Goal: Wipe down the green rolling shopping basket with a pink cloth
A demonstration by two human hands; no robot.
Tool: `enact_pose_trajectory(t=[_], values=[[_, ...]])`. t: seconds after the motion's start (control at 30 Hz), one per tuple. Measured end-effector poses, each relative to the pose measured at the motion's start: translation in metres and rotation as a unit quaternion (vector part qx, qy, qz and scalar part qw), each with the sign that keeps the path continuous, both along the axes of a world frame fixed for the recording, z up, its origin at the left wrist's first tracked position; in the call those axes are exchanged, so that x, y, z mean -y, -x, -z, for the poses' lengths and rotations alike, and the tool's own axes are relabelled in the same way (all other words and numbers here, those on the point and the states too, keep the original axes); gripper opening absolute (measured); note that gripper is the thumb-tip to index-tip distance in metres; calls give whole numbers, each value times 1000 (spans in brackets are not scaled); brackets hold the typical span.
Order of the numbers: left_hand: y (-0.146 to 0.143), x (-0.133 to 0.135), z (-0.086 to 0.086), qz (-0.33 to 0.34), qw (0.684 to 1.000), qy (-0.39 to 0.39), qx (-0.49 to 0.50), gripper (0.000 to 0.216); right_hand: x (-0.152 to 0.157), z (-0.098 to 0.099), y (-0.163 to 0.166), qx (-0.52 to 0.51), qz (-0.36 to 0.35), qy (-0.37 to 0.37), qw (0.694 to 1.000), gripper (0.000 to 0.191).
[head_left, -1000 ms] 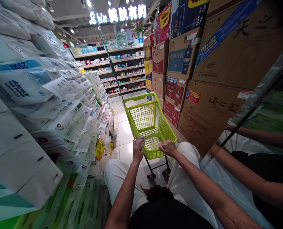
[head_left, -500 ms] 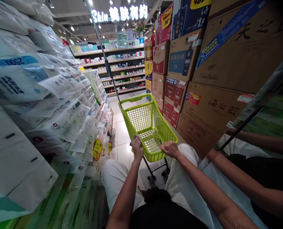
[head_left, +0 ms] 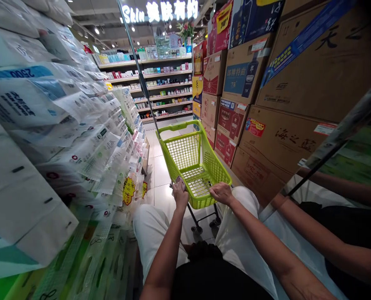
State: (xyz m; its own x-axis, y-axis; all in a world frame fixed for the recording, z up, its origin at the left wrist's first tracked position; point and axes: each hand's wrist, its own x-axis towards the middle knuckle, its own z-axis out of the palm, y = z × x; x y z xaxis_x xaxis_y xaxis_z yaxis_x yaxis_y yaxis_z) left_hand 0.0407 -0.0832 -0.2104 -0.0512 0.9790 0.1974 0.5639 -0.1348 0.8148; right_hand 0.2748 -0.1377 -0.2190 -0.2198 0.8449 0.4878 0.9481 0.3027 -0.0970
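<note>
A lime-green plastic shopping cart (head_left: 205,202) with a latticed basket stands in front of my knees; nothing shows inside the basket. My right hand (head_left: 222,193) is closed at its near right rim, knuckles up. At the near left corner, my left hand (head_left: 180,195) is closed around a small greyish item (head_left: 179,181) whose kind I cannot make out. Whether the left fingers also grip the cart's rim is hidden. Dark wheels (head_left: 197,230) show below the basket. A thin metal pole (head_left: 131,41) rises from the cart's far left corner.
Plastic-wrapped tissue packs (head_left: 88,146) are stacked high along the left. Cardboard cartons (head_left: 285,133) form a wall on the right, beside a mirror-like panel (head_left: 316,200) reflecting my arms. Shelves of small products (head_left: 163,85) stand ahead, past a tiled floor (head_left: 160,175).
My view has shifted slightly, with the shelves and sign now a little further right. Both hands keep their places at the cart, and their grip looks the same.
</note>
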Motion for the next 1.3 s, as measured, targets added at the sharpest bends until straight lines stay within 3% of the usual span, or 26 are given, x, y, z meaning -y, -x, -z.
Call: enact_pose_trajectory(t=[0.2,0.43,0.63,0.7,0.93,1.1,1.2,1.3], values=[[8,51,33,53,997,-46,-30,69,-1,1,4,-13,6,3,1000,50],[-1,25,35,17,999,-37,16,64,-1,-2,4,-4,10,8,1000,49],[-10,55,81,-6,996,31,82,78,0,2,2,-11,14,-1,1000,49],[-9,60,86,-3,994,54,100,76,1,2,1,-11,12,-3,1000,49],[-8,46,62,-4,989,-32,146,55,3,-1,2,-10,19,-1,1000,49],[-5,55,73,-10,990,41,137,60,7,-11,6,3,33,28,999,46],[-3,46,65,-4,987,22,160,66,10,-17,26,21,55,38,998,41],[-3,30,44,1,987,-38,157,68,14,-19,58,9,33,35,999,41]])
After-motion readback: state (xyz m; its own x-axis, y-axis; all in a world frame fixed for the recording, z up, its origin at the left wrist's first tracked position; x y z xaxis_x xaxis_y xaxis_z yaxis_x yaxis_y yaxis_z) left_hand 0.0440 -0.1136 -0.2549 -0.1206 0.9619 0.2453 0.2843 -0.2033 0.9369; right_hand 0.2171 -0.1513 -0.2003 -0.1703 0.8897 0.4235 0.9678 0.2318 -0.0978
